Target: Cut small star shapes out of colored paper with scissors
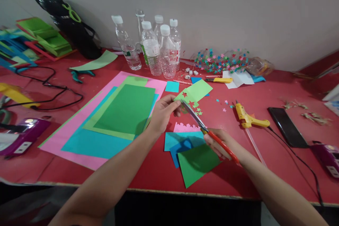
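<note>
A: While the right hand (221, 143) grasps the scissors (192, 113) by their red handles, what does the left hand (162, 113) have?

B: It pinches the near left end of a light green paper (200, 90) between thumb and fingers, over the red table (148, 180).

A: And the blades?

B: They slant up and leftward from the right hand, tips right by the left fingertips. I can't tell whether they bite into the paper.

A: What lies close to it?

B: Small green stars (198, 110) lie just beside it, and a pink strip (182, 128) with a notched edge sits a little nearer. A dark green sheet (200, 162) overlaps blue pieces (175, 155) near the right hand.

A: Farther off?

B: A yellow glue gun (247, 116) lies to the right, near a black phone (287, 127). Clear bottles (168, 56) stand at the back.
</note>
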Tool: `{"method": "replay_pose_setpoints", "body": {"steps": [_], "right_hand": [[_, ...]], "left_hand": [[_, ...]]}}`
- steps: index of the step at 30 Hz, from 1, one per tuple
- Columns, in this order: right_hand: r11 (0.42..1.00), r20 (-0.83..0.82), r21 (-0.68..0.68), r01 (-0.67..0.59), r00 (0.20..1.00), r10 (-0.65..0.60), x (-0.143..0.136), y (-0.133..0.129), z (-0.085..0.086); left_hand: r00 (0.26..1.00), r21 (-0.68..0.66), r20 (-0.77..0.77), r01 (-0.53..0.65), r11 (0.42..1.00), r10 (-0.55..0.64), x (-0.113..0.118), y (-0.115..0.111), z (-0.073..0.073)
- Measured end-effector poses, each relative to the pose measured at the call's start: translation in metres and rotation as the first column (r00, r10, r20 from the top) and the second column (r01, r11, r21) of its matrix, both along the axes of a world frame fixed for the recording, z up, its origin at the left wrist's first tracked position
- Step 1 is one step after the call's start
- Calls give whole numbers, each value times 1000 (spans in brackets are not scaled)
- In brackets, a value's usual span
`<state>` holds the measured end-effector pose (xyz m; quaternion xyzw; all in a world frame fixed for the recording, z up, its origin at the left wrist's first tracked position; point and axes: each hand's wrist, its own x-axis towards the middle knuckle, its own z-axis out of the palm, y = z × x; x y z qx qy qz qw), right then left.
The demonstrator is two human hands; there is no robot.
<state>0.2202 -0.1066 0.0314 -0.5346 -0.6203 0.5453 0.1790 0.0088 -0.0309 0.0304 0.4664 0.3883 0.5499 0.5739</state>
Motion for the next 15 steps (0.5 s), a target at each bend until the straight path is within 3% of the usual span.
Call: {"method": "replay_pose_setpoints", "body": {"steps": [9,15], "right_hand": [[1000,7,-6,-19,1000,19,0,1,-2],[996,13,-84,-22,1000,23,-1,2,2]], "left_hand": [[1000,31,-11,-4,1000,4,-1,0,1],[999,34,-52,2,999,0,-2,1,1]]}}
